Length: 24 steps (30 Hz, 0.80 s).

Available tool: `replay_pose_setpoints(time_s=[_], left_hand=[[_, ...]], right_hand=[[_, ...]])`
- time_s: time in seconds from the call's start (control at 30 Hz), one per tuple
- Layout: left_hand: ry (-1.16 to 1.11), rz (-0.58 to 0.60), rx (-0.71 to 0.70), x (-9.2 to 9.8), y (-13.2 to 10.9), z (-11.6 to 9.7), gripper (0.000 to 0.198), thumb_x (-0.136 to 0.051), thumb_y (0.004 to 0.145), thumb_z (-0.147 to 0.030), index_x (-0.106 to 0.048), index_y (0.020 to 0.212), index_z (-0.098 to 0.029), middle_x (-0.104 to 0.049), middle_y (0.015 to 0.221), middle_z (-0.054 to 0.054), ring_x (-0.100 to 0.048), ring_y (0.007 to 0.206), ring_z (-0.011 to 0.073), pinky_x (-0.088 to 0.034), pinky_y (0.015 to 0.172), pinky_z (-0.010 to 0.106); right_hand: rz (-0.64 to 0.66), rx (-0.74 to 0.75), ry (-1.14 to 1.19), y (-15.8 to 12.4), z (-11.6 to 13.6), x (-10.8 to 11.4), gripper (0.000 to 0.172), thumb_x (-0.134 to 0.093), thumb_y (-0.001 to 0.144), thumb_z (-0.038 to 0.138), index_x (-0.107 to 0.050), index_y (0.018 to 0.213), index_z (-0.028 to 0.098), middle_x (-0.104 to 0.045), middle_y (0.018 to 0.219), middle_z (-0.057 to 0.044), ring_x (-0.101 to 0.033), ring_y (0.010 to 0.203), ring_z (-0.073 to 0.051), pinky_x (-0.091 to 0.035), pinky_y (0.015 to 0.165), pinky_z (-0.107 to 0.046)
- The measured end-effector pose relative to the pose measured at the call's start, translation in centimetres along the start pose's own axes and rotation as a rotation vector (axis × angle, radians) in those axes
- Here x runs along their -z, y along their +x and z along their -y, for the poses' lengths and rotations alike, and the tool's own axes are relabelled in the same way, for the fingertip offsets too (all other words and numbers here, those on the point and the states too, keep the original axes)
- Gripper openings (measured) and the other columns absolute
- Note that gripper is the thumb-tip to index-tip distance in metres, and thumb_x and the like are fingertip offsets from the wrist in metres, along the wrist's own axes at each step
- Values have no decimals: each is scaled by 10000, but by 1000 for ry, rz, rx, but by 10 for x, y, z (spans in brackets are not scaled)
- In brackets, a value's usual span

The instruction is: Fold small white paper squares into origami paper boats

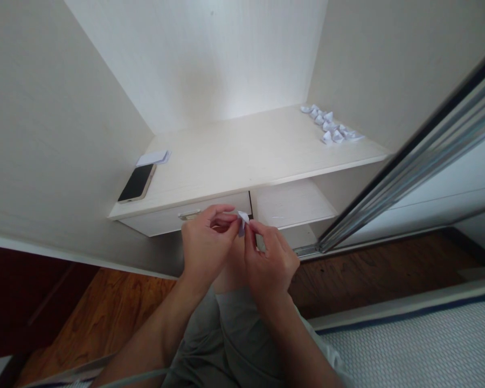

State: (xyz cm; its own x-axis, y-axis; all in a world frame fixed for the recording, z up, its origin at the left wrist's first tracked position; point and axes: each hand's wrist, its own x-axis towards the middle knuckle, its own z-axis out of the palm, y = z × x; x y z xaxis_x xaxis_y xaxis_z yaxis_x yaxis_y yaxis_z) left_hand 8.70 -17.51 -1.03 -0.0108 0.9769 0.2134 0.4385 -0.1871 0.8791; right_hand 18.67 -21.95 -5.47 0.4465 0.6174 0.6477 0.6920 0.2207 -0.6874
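Observation:
A small folded white paper [243,219] is pinched between my two hands, in front of the shelf's front edge. My left hand [210,237] grips its left side between thumb and fingers. On the paper's right side, the thumb and index finger of my right hand [270,257] are closed. Several small folded white paper pieces [333,128] lie grouped at the right end of the white shelf [234,153]. At the shelf's left end, a few flat white paper sheets [151,158] lie just behind a dark-screened phone [137,183].
Below the shelf are a drawer with a metal handle [189,215] and an open compartment [293,203]. A metal sliding-door track [408,156] runs diagonally at the right. A light woven mat [424,345] lies at the lower right.

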Motion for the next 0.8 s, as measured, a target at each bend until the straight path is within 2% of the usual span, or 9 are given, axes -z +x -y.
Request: replay_pose_setpoints(time_s=[0.1,0.23,0.4,0.57,0.7,0.8], left_hand=[[2,-35,-10,-4,-3,4,236,-778,801,-233,-744,1032,-201,-821,878,37,-793,839,222,-640,837,336],[14,-13,-15,-11,-6,8,266,-761,834,-247,-736,1096,-209,-820,945,54,-793,877,221,-645,862,344],[64,-42,-63,-20,-8,9,278,-755,825,-181,-747,1099,-227,-818,902,33,-794,845,215,-651,832,346],[-58,-105,-157,-30,-14,13,296,-729,830,-122,-737,1113,-207,-818,944,43,-796,865,205,-661,818,322],[-129,-53,-140,-34,-19,16,340,-731,819,-106,-733,1149,-187,-811,1035,77,-791,939,220,-653,890,354],[-175,-17,-145,-37,-22,19,376,-736,812,-93,-744,1168,-213,-804,1114,71,-774,1020,238,-621,978,401]], right_hand=[[-2,-54,14,1,-2,-1,167,-611,982,204,-772,940,227,-823,859,-74,-766,793,-217,-571,753,-326],[-6,-111,13,2,-4,0,154,-624,974,218,-770,929,219,-827,868,-82,-775,788,-228,-577,748,-341],[-91,-66,-69,2,-8,-1,103,-679,946,207,-771,901,202,-828,837,-71,-784,748,-206,-585,716,-301],[-180,-22,-108,3,-14,-5,59,-720,912,193,-771,884,188,-820,795,-37,-777,691,-175,-576,653,-254],[-178,-104,-61,3,-17,-6,56,-730,904,204,-783,907,187,-821,811,-41,-779,705,-185,-590,674,-275],[-161,-241,31,2,-18,-7,65,-754,879,224,-786,919,183,-817,829,-48,-775,725,-201,-600,713,-313]])
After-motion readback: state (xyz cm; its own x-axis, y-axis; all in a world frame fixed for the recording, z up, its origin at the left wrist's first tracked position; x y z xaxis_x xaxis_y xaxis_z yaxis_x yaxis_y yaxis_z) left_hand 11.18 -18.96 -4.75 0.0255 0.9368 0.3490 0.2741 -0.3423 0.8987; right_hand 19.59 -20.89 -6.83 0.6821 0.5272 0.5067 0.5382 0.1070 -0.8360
